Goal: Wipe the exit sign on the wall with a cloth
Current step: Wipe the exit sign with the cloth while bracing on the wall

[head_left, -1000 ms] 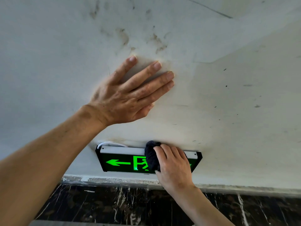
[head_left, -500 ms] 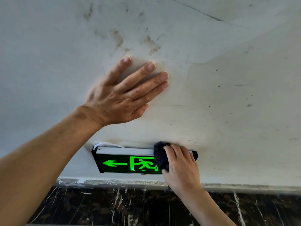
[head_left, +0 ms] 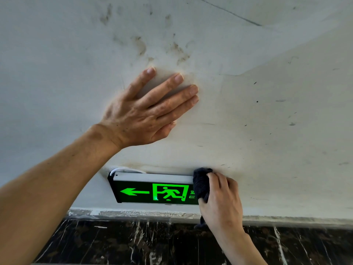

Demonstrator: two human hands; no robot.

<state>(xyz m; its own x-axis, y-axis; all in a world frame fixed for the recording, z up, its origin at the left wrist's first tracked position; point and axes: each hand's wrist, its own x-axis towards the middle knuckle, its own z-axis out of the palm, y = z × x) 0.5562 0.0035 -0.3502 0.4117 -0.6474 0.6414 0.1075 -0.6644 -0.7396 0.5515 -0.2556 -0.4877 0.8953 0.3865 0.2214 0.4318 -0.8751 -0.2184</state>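
The exit sign (head_left: 152, 190) is a black box low on the white wall, lit green with a left arrow and a running figure, and with a pale top strip. My right hand (head_left: 221, 201) grips a dark cloth (head_left: 200, 183) and presses it against the sign's right end, hiding that end. My left hand (head_left: 147, 111) lies flat on the wall above the sign, fingers spread, holding nothing.
The white wall (head_left: 267, 121) is stained with smudges and dark specks. A white cable (head_left: 126, 170) loops out behind the sign's top left. Below runs a chipped grey ledge (head_left: 133, 213) over a dark marble skirting (head_left: 133, 243).
My right hand has slid the cloth rightward along the sign, from its middle to its right end, uncovering the running figure. My left hand stays flat on the wall.
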